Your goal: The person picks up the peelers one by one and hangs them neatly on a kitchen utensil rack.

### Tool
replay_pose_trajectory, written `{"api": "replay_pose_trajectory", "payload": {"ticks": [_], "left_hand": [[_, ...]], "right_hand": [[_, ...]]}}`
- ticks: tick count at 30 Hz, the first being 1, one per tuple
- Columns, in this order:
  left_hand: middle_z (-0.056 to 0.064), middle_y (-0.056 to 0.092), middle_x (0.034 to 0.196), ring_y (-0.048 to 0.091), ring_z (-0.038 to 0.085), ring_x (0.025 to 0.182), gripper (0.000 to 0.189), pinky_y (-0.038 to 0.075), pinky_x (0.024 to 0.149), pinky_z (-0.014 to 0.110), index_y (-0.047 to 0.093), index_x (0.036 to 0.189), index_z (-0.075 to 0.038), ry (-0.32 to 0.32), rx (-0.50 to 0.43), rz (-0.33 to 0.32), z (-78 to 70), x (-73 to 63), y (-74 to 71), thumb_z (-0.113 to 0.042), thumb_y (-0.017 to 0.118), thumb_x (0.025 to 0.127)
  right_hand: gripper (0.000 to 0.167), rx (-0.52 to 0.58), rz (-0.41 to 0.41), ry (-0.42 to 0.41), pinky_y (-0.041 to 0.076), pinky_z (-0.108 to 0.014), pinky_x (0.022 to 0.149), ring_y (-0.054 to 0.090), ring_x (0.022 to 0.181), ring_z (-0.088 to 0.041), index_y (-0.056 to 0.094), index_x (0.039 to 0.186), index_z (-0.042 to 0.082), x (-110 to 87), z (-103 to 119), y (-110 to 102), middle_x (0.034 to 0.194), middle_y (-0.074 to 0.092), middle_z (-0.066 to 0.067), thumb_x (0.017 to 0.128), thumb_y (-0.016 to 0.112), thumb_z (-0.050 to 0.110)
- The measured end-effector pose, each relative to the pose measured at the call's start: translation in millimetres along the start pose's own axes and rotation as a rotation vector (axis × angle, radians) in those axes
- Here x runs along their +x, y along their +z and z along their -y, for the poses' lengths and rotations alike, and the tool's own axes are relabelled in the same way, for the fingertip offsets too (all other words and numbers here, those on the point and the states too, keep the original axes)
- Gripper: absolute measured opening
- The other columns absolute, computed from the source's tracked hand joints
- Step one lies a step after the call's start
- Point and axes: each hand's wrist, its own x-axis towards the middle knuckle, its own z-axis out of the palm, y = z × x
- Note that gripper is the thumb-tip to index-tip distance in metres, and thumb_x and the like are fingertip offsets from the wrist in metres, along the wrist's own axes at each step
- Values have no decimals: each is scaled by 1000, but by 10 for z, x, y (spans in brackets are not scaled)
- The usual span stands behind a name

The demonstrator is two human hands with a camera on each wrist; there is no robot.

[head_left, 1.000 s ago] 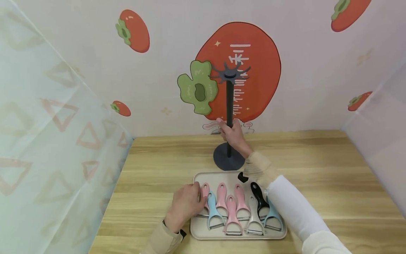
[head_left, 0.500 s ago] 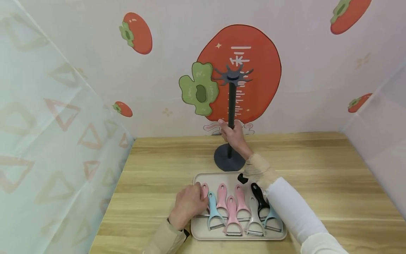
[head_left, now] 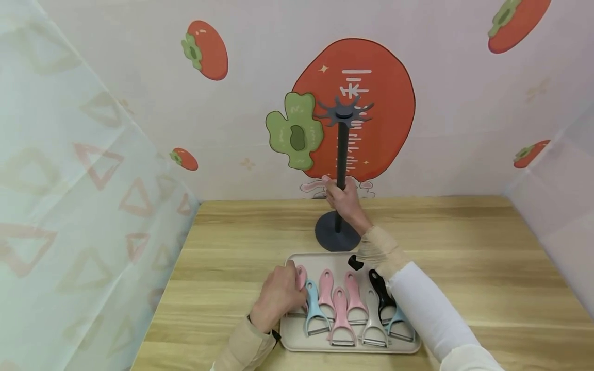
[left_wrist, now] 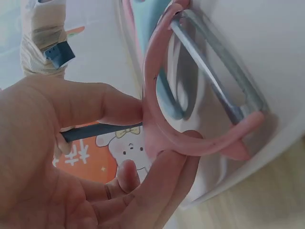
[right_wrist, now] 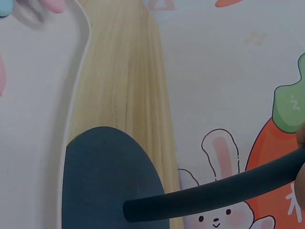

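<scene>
My left hand (head_left: pixel 280 293) pinches a pink peeler (left_wrist: pixel 205 145) between thumb and fingers, at the neck just above its metal blade. This peeler is at the left end of a beige tray (head_left: pixel 297 342), and the hand covers part of it in the head view. Right beside it lies a light blue peeler (head_left: pixel 312 301). Behind the tray, my right hand (head_left: pixel 345 200) grips the dark pole (head_left: pixel 342 149) of an upright stand, low on its length. Curved prongs (head_left: pixel 344 111) spread from the stand's top, and its round base (head_left: pixel 331 239) rests on the table.
Several more peelers lie in the tray, among them a pink one (head_left: pixel 341 309), a grey one (head_left: pixel 373 314) and a black one (head_left: pixel 380 288). My right forearm (head_left: pixel 431 309) crosses over the tray's right side. A patterned wall (head_left: pixel 445 154) rises behind the wooden table (head_left: pixel 232 242).
My left hand has drawn in around the pink peeler and shifted slightly, so it hides more of it. The right hand keeps its hold on the pole. The head view has drifted a little.
</scene>
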Motion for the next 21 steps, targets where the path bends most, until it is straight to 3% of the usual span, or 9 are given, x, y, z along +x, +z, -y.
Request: {"api": "replay_pose_trajectory", "payload": {"ticks": [9, 14, 21], "left_hand": [[4, 55, 71, 53, 17, 57, 28, 43, 49, 30, 57, 91, -6, 19, -41, 10, 0, -50, -95, -11, 82, 80], [2, 54, 70, 53, 15, 59, 27, 43, 51, 28, 57, 88, -8, 67, -21, -22, 6, -65, -194, -13, 82, 81], [0, 58, 71, 54, 9, 59, 21, 45, 50, 23, 59, 86, -7, 177, -131, -44, -18, -13, -386, -6, 80, 81]], "right_hand": [[66, 5, 8, 2, 21, -29, 39, 25, 34, -16, 40, 51, 7, -24, -27, 7, 44, 31, 6, 111, 59, 27], [67, -6, 7, -13, 22, -30, 39, 26, 34, -18, 41, 51, 6, -26, -18, 15, 44, 31, 4, 111, 58, 28], [65, -2, -1, -13, 22, -29, 39, 27, 34, -17, 42, 51, 8, -16, -9, -2, 44, 32, 4, 111, 59, 27]]}}
